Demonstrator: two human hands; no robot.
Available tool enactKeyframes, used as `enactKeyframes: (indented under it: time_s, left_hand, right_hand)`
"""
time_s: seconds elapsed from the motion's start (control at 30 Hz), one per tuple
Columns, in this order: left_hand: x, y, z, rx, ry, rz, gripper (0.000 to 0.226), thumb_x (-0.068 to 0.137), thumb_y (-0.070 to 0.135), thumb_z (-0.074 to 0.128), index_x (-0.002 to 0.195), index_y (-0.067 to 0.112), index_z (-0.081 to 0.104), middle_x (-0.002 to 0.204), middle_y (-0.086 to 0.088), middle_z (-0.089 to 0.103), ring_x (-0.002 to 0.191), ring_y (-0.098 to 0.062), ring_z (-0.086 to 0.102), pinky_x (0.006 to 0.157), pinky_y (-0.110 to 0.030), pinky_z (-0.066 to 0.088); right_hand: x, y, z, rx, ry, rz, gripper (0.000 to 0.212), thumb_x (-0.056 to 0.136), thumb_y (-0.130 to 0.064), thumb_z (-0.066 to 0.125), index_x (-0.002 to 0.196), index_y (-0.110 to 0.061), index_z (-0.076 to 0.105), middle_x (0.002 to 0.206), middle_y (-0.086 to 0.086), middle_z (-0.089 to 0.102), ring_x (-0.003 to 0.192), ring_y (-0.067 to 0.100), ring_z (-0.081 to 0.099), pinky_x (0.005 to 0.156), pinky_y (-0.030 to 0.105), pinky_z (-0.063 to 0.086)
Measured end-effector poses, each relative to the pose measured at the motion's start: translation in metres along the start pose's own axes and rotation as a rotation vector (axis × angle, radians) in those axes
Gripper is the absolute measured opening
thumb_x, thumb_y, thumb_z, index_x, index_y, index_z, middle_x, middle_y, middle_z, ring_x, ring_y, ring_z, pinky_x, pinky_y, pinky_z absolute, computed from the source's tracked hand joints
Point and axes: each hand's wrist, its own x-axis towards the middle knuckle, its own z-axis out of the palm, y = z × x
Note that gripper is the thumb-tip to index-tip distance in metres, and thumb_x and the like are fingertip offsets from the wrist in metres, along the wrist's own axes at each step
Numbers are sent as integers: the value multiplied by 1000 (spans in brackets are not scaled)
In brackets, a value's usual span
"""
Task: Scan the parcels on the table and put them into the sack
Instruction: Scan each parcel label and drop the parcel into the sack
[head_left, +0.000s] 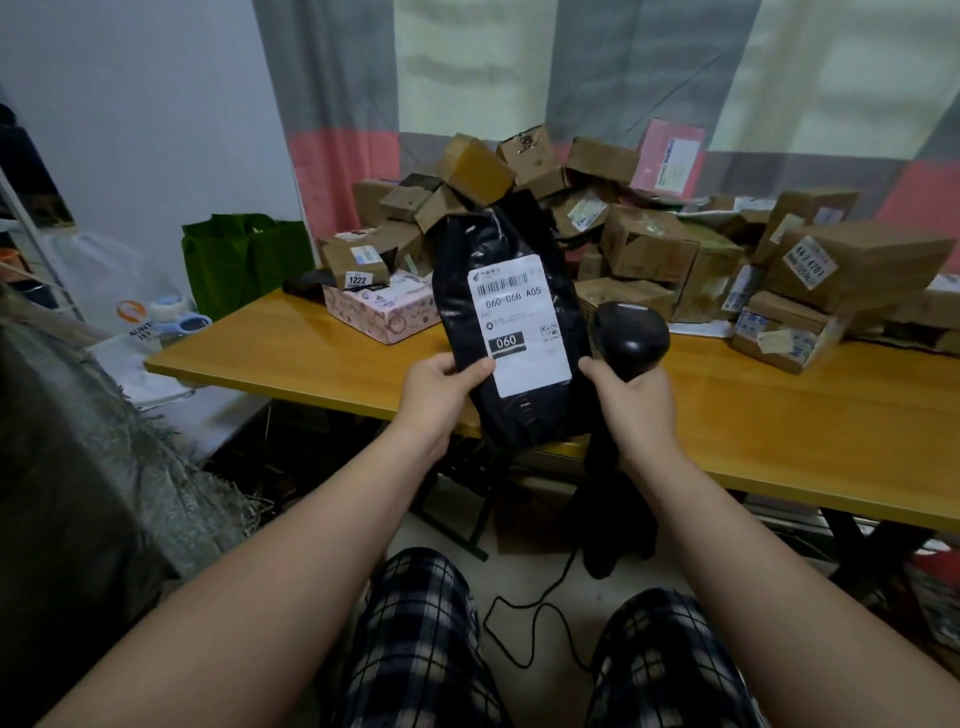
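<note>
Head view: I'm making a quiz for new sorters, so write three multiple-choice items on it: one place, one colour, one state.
1. Where is the pink box? A on the table; B on the floor; C on a shelf.
2. What colour wraps the held parcel? A brown; B black; C green.
3. What is the right hand doing? A resting open; B gripping the barcode scanner; C pressing the table.
Answers: 1A, it sits on the tabletop; 2B, black plastic, white label; 3B, fingers wrap its handle.
</note>
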Motion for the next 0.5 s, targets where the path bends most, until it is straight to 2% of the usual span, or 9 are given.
enactKeyframes:
  time_s: [0.07,0.1,0.2,0.3,0.4,0.5]
  left_hand:
    - [8,3,-4,28,2,49,11,85,8,70,89,18,72,81,16,72,76,4,67,62,-8,48]
    - [11,3,-6,39,3,70,11,85,8,70,88,19,72,79,17,72,75,5,67,62,-8,48]
    - [19,4,-11,46,3,138,15,85,6,69,91,19,70,78,19,71,76,6,66,65,-9,48]
    - [24,2,-13,57,12,167,16,86,6,69,95,18,71,87,13,72,80,4,66,67,-10,49]
    - [29,0,-14,61,30,169,15,86,7,69,97,17,71,87,12,72,82,-1,66,69,-12,50]
    - [32,-2,-13,72,31,181,14,86,8,69,93,20,72,83,17,71,79,4,66,66,-11,49]
  right_hand:
    - [-3,-4,-4,-51,-2,-103,21,77,-25,77,94,-21,65,89,-7,67,84,6,63,68,20,45]
    - [-6,-8,-5,-56,-34,-150,17,77,-25,78,89,-26,65,85,-12,67,82,2,63,67,18,45]
    - [-16,-14,-4,-113,-185,-231,11,76,-27,78,78,-27,67,68,-15,67,71,0,63,61,13,44]
    - [-25,-19,0,-139,-231,-285,22,77,-25,77,64,-30,60,52,-21,61,57,-5,57,55,8,39]
    - [-30,-27,4,-88,-234,-281,20,73,-32,73,60,-24,60,49,-14,60,53,4,58,56,19,44]
    - [-32,-34,5,-39,-246,-265,25,75,-29,72,57,-16,62,48,-1,60,47,15,60,53,30,47]
